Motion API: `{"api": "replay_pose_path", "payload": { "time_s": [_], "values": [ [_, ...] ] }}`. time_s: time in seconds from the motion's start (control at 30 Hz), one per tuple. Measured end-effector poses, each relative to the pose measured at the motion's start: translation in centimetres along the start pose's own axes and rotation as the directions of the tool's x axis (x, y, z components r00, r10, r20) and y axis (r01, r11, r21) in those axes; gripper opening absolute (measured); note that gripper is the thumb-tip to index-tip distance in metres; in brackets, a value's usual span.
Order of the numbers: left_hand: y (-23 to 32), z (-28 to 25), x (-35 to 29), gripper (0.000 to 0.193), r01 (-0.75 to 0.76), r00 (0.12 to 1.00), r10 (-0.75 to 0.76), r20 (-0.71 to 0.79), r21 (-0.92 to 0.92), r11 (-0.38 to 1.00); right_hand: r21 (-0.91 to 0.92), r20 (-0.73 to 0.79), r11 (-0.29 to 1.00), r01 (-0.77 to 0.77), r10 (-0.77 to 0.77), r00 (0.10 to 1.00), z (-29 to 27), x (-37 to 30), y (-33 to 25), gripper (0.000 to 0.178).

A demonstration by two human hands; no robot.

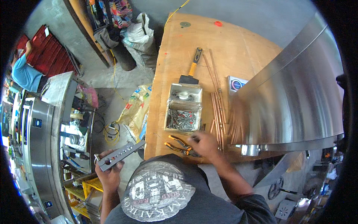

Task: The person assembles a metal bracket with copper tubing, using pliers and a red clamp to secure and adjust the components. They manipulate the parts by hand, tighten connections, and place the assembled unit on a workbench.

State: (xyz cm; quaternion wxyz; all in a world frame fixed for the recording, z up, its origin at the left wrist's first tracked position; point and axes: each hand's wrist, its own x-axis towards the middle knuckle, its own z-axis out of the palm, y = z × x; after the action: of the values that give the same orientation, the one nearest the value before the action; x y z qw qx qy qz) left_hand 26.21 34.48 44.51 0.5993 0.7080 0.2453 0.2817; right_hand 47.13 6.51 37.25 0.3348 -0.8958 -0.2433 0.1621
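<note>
My left hand (108, 171) is closed around a grey metal flaring bar (121, 155) with a row of holes along its length. It is held off the left side of the table, tilted up toward the right. At the table's front edge my right hand (206, 145) has its fingers curled together near a small dark thing. Whether that thing is gripped is hard to make out. Pliers (178, 149) with yellow and black handles lie just left of my right hand. Beyond them stands a two-part box (166, 108) with several screws or rivets in its near compartment and a white ring in the far one.
Copper tubes (216, 108) lie right of the box. A wide-bladed tool (193, 69) with a yellow and black handle lies behind it. A large curved stainless steel sheet (287, 100) rises at right. Sacks (140, 39) stand at far left, where a person in blue (27, 75) is.
</note>
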Motion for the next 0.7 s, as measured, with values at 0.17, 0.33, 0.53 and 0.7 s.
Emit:
{"api": "replay_pose_path", "payload": {
  "time_s": [0.17,0.33,0.53,0.7],
  "values": [
    [-0.2,0.0,0.0,0.062,0.032,0.999,-0.033,-0.039,-0.015,0.999,0.031,0.389,0.926,0.376,-0.358,0.849,7.0,2.9,-5.5,0.021],
    [0.7,-0.5,-0.6,0.061,0.092,0.996,-0.092,0.016,0.023,0.995,-0.261,0.28,0.92,0.291,-0.216,0.935,14.2,6.8,-6.6,0.021],
    [0.8,-0.4,-1.0,0.059,0.049,0.999,-0.048,-0.024,0.009,0.999,-0.289,0.384,0.879,0.38,-0.257,0.887,15.6,8.4,-5.6,0.02],
    [1.6,0.0,-1.0,0.055,0.054,0.998,-0.054,-0.012,-0.004,0.999,-0.232,0.453,0.856,0.461,-0.324,0.83,14.9,8.6,-5.7,0.02]
  ]
}}
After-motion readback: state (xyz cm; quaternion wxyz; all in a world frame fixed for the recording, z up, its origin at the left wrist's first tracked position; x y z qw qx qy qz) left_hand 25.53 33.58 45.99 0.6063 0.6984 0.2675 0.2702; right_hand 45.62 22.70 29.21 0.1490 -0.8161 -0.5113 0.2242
